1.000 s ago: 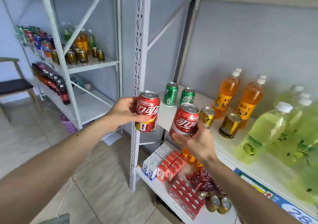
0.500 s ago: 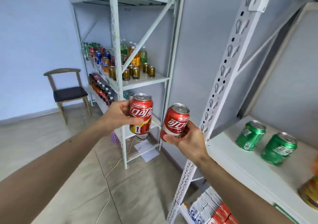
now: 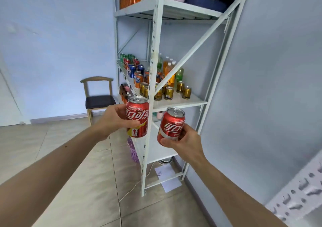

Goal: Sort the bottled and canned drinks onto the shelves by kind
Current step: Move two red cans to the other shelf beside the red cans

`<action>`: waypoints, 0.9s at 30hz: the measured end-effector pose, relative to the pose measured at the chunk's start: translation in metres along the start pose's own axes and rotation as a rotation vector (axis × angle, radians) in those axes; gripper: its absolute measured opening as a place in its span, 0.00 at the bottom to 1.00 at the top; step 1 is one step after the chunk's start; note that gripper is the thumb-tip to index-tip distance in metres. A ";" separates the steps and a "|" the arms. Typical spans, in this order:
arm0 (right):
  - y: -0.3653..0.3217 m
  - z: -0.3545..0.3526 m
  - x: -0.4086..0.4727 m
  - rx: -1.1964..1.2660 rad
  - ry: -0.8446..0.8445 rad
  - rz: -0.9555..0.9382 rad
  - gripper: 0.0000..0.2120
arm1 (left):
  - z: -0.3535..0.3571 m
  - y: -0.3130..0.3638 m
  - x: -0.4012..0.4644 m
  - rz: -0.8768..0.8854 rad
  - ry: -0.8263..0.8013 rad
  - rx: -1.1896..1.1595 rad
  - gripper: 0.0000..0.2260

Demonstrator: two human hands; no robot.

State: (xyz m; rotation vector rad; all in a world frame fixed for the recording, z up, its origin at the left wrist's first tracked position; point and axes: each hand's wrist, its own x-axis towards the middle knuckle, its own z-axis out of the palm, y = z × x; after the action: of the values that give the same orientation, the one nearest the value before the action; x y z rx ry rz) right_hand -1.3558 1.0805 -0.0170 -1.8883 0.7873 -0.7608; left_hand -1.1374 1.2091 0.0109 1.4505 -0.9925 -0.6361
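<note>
My left hand [image 3: 111,120] grips a red cola can [image 3: 137,117] upright. Beside it, my right hand [image 3: 184,139] holds a second red cola can [image 3: 171,124], tilted a little to the right. Both cans hang in the air in front of a white metal shelf unit [image 3: 149,70]. Its middle shelf [image 3: 181,100] carries rows of cans sorted by kind: gold cans [image 3: 169,92] at the near end, then orange, blue, red and green cans [image 3: 132,66] farther back. Orange and green bottles [image 3: 167,68] stand behind them near the wall.
A wooden chair [image 3: 97,97] stands by the far wall, left of the shelf. A purple basket [image 3: 133,150] sits low beside the unit. A white cable and paper sheets [image 3: 167,178] lie on the tiled floor underneath. The post of another shelf [image 3: 299,195] juts in at bottom right.
The view has swung left, from the nearby shelf with green cans and bottles to the farther shelf unit, which is closer now. Both hands kept hold of their cola cans.
</note>
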 end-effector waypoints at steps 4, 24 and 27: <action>-0.005 0.032 0.058 -0.002 -0.035 -0.020 0.35 | -0.043 -0.013 0.044 0.011 0.044 0.008 0.36; -0.009 0.202 0.322 0.022 -0.126 -0.041 0.38 | -0.226 -0.084 0.282 0.053 0.138 0.002 0.41; -0.015 0.228 0.367 0.045 -0.146 -0.035 0.37 | -0.256 -0.088 0.314 0.058 0.157 0.020 0.39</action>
State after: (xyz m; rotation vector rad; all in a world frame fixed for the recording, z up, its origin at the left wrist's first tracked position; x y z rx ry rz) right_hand -0.9554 0.9181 -0.0249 -1.8982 0.6422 -0.6484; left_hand -0.7489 1.0637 0.0138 1.4609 -0.9167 -0.4636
